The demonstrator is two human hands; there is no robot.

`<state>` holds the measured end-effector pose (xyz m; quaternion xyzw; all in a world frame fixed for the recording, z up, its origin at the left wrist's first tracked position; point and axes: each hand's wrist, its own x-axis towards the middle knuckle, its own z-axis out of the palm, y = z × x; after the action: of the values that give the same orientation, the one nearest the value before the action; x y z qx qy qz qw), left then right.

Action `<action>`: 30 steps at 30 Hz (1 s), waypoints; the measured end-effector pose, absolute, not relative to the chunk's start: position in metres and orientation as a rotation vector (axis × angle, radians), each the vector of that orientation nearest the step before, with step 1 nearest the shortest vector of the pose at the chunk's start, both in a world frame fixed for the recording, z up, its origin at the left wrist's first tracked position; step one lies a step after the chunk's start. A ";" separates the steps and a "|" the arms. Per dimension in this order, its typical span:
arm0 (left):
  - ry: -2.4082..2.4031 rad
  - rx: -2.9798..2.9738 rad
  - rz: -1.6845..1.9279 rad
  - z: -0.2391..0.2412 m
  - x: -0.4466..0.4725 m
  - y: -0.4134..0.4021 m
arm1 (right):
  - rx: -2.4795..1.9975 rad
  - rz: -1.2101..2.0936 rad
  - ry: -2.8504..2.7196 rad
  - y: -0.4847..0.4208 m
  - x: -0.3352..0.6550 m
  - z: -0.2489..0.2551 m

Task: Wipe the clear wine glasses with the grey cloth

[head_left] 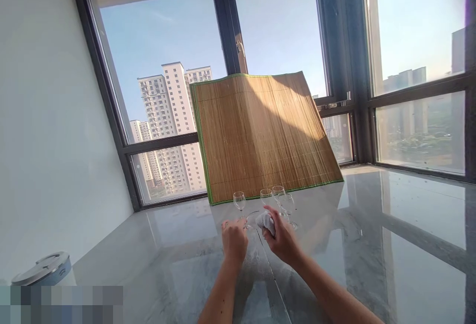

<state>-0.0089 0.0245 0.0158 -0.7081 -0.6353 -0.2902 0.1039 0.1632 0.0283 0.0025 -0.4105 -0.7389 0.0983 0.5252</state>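
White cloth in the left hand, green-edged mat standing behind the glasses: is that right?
One slip: the head view shows the white cloth in the right hand. The green-edged mat does stand behind the glasses.

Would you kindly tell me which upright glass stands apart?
The leftmost glass, beyond the left hand; the other three cluster together beyond the right hand.

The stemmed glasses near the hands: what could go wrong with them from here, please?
The right hand, holding a white cloth, is very near the clustered glasses; it might knock one over on the glossy surface. The woven mat stands upright behind them; if it slipped forward, it could perhaps topple some.
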 end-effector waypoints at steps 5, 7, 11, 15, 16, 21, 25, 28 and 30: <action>-1.820 -2.201 -0.712 0.015 -0.003 0.021 | -1.007 0.087 -1.937 0.028 0.163 0.006; -1.790 -2.274 -0.688 0.013 -0.001 0.021 | -1.097 0.067 -1.991 0.029 0.165 0.007; -1.763 -2.317 -0.741 0.008 -0.001 0.024 | -1.471 0.109 -1.941 0.037 0.173 0.004; -1.822 -2.223 -0.848 0.010 -0.006 0.026 | -1.550 0.312 -1.935 0.044 0.181 -0.003; -1.838 -2.198 -0.865 0.011 -0.008 0.026 | -1.469 0.401 -1.936 0.045 0.182 -0.005; -2.017 -2.095 -0.827 0.012 -0.013 0.025 | -1.196 0.723 -1.751 0.044 0.174 -0.003; -1.985 -2.129 -0.695 0.010 -0.010 0.024 | -0.972 0.798 -1.644 0.039 0.163 -0.001; -1.856 -2.256 -0.615 0.006 -0.003 0.024 | -0.879 0.735 -1.625 0.037 0.159 -0.001; -1.821 -2.302 -0.593 0.004 0.003 0.025 | -0.947 0.589 -1.669 0.036 0.159 -0.001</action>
<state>0.0028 0.0246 0.0039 -0.7667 -0.6065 -0.1974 0.0738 0.1589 0.0362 -0.0005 -0.3979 -0.7013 0.2476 0.5372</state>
